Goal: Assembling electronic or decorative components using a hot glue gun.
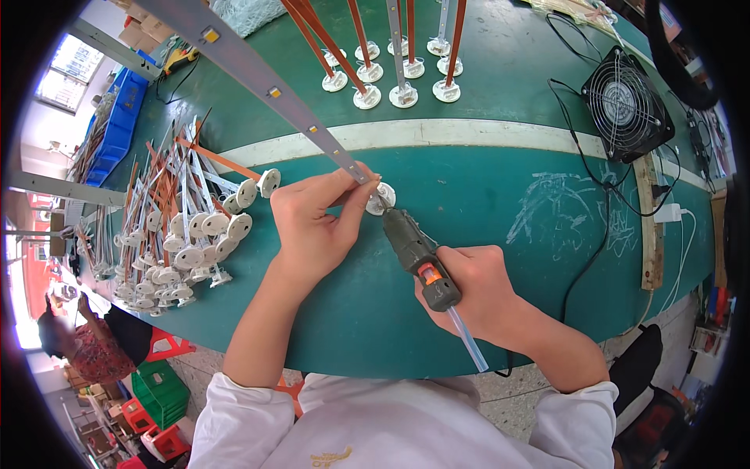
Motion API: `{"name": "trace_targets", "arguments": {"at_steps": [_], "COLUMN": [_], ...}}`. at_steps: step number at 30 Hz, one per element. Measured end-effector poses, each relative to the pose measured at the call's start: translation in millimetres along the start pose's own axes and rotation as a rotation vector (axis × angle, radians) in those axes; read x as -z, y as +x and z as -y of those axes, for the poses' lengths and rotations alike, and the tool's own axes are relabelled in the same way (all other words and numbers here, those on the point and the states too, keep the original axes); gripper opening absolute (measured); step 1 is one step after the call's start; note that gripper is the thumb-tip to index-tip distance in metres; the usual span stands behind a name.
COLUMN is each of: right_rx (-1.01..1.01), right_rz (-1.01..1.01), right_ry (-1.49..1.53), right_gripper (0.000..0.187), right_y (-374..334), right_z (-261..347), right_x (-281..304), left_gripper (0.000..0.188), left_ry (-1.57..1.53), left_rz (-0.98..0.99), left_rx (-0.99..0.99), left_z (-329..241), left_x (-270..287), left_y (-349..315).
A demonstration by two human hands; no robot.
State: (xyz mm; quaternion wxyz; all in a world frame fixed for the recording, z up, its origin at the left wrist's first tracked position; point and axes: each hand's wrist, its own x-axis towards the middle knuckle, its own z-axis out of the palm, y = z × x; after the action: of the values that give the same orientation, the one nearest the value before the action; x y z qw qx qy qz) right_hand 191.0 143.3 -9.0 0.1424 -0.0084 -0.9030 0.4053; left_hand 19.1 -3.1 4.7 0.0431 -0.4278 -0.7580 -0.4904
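Note:
Between the thumb and fingers of my left hand (316, 223) is the lower end of an LED strip (273, 92), a long grey bar with small yellow chips. The strip slants up toward the upper left. Its foot meets a round white base (383, 198) on the green table, partly hidden by my fingers. My right hand (478, 293) is closed around a dark green glue gun (414, 250). The gun's nozzle points at the white base, close to the strip's foot. A clear glue stick (469, 341) sticks out of its rear end.
Several strips on white bases (403, 95) stand upright at the back. A heap of strips with round bases (187, 234) lies at the left, near a blue bin (119, 125). At the right are a black fan (625, 105), cables and a wooden bar (650, 234). Another person (98, 344) sits at far left.

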Motion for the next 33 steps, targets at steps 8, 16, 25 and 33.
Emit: {"name": "trace_targets", "arguments": {"at_steps": [8, 16, 25, 33], "right_rx": [-0.040, -0.005, -0.050, -0.039], "right_rz": [0.028, 0.034, 0.052, 0.012], "right_ry": [0.003, -0.003, 0.054, 0.118], "right_gripper": [0.026, 0.018, 0.015, 0.017], "right_y": [0, 1, 1, 3], "right_z": [0, 1, 1, 2], "right_x": [2, 4, 7, 10], "left_gripper": [0.013, 0.013, 0.004, 0.006], "left_ry": [-0.004, -0.002, 0.034, 0.012], "left_rz": [-0.013, -0.008, -0.007, -0.003], "left_rx": [-0.015, -0.019, -0.046, -0.032], "left_z": [5, 6, 1, 1], "left_x": [-1, 0, 1, 0], "left_y": [-1, 0, 0, 0]}}
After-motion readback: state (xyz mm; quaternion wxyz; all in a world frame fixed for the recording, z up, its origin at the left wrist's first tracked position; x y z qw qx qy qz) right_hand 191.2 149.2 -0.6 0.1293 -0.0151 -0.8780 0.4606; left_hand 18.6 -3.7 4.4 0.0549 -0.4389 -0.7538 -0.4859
